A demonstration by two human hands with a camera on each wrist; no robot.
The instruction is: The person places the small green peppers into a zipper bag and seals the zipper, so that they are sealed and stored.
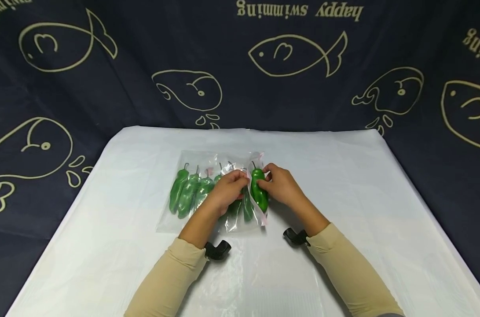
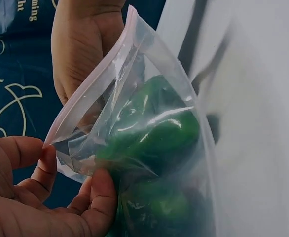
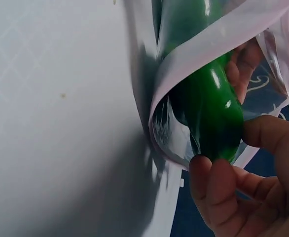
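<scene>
A clear zip bag (image 1: 168,224) with a pale pink seal lies flat, its mouth toward the right. Several green peppers (image 1: 189,198) with thin stems sit side by side inside. My left hand (image 1: 229,189) pinches the upper layer of the bag at the mouth and lifts it, as the left wrist view shows at the seal (image 2: 88,94). Between thumb and fingertips, my right hand (image 1: 283,185) holds a green pepper (image 1: 259,193) at the mouth. In the right wrist view this pepper (image 3: 216,98) is partly inside, behind the seal strip, its near end outside.
The bag lies on a table with a white cover (image 1: 342,176). Behind hangs a dark blue cloth (image 1: 232,44) printed with fish and whale outlines. Each wrist bears a black camera mount (image 1: 218,250), just below the tan sleeves (image 1: 172,277).
</scene>
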